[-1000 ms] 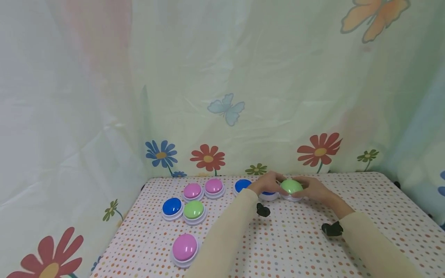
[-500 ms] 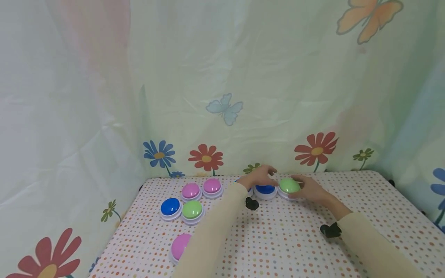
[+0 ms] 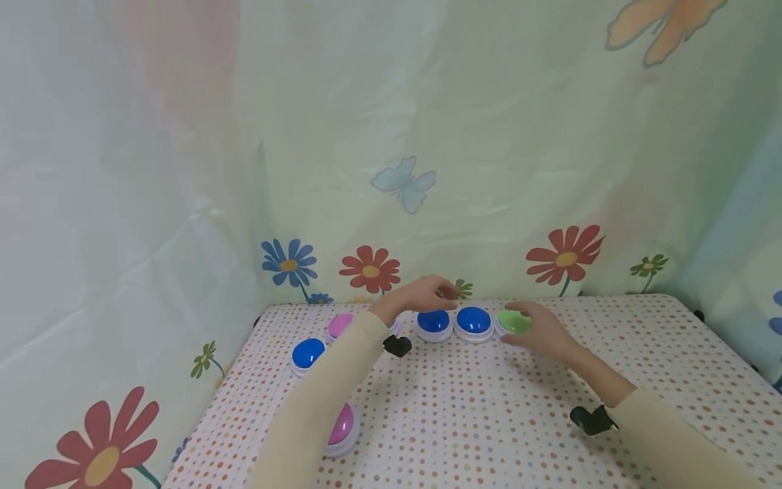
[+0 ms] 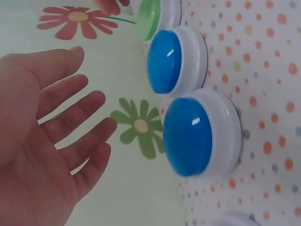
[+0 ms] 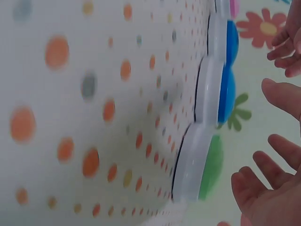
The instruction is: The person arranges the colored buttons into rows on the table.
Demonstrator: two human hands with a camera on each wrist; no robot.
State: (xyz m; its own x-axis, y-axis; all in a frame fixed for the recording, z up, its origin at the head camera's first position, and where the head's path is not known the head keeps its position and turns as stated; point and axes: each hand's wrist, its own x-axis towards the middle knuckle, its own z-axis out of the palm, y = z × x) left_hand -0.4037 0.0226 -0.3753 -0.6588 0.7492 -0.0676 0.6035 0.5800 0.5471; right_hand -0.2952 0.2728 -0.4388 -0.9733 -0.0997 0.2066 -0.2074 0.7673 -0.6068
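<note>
Three domed push buttons on white bases stand in a row at the back of the table: a blue button (image 3: 434,322), a second blue button (image 3: 473,319) and a green button (image 3: 514,320). My left hand (image 3: 424,293) hovers by the left blue one, fingers relaxed and apart from it in the left wrist view. Over at the green button, my right hand (image 3: 544,333) has thumb and fingers spread around its right side. The right wrist view shows a gap between those fingers and the green dome (image 5: 214,167). Neither hand holds anything.
On the left are a pink button (image 3: 340,324), another blue button (image 3: 308,353) and a front pink button (image 3: 342,426), partly behind my left sleeve (image 3: 324,394). The dotted tabletop (image 3: 464,421) meets a flowered curtain (image 3: 489,170) behind the row.
Both hands held the green button earlier. My left hand has moved away leftward past the blue buttons. My right hand has loosened from the green button, which stays beside the blue ones.
</note>
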